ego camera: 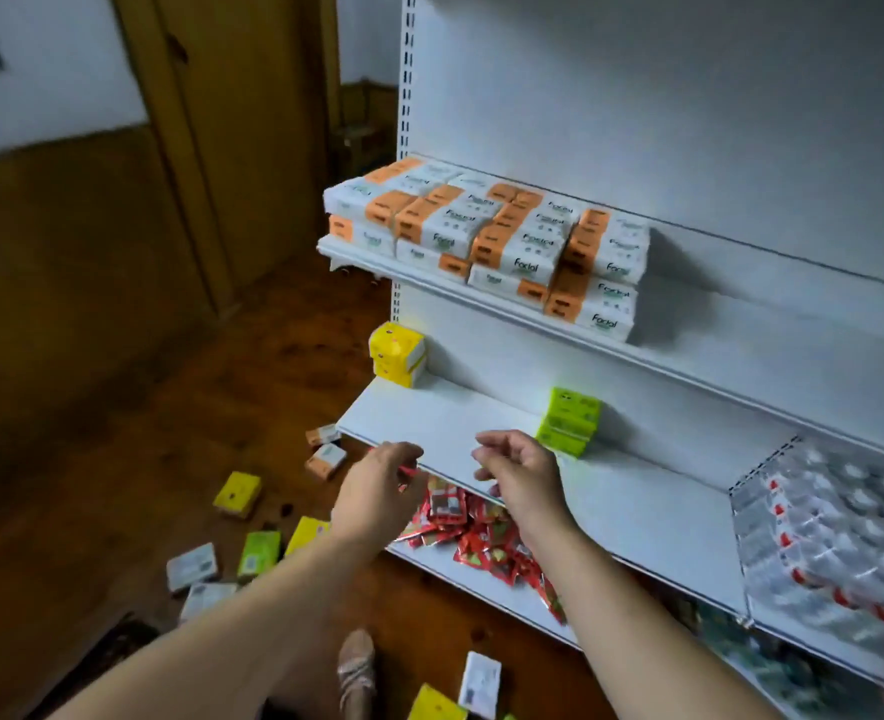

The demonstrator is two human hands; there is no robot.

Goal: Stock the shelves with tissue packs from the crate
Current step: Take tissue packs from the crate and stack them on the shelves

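Your left hand [383, 483] hovers at the front edge of the middle shelf [637, 506] with its fingers curled downward. A red sliver shows at the fingertips, and I cannot tell whether you pinch it or whether it is one of the red packets [476, 532] heaped on the lower shelf [481, 584] beneath. Your right hand [523, 472] hangs just beside the left over the same edge, fingers loosely curled and holding nothing. On the middle shelf a short stack of yellow tissue packs [397, 353] stands at the far left end. A stack of green tissue packs [570, 420] stands well apart from it, just beyond your right hand. The upper shelf [741, 356] carries orange-and-white tissue packs [486, 236] stacked in rows along its left half. Loose packs [237, 493], yellow, green and white, lie scattered on the wooden floor [118, 407] to your left. A clear-wrapped bundle of rolls [834, 537] fills the right end of the middle shelf. The picture is motion-blurred.
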